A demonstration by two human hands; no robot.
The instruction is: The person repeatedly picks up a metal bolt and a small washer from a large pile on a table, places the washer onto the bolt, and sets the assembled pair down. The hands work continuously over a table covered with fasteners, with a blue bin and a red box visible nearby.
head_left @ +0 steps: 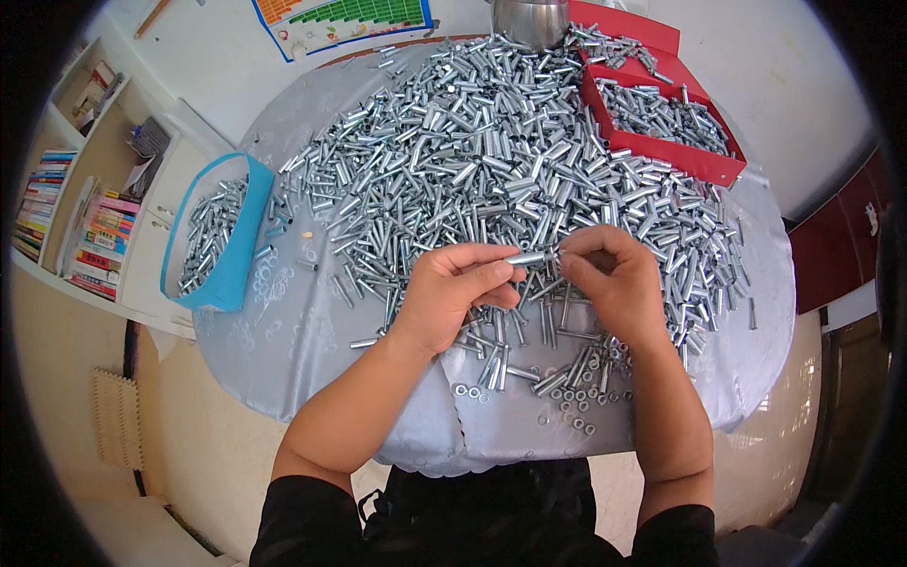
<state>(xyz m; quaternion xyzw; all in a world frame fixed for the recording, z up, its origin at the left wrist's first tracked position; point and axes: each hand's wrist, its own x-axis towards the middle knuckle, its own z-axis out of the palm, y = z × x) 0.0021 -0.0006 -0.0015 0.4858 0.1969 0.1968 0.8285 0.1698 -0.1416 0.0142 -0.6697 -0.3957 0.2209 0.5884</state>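
Note:
Over the near side of the pile, my left hand point(444, 288) is closed around a shiny metal expansion bolt point(529, 258), its sleeve lying level between thumb and fingers. At the bolt's right end, the thumb and fingertips of my right hand point(619, 279) are pinched together. A small ring-like part shows there; whether it is a nut or a washer I cannot tell. Below my hands lie loose bolts point(496, 367) and several hex nuts point(579, 406). A broad heap of metal sleeves and bolts point(463, 151) spreads beyond them.
A blue fabric bin point(227, 288) with metal parts stands at the left. An open red box point(675, 163), also filled with parts, is at the far right, beside a steel pot point(529, 21). A silvery cloth covers the round table point(350, 397). Bookshelves point(142, 222) stand beyond its left edge.

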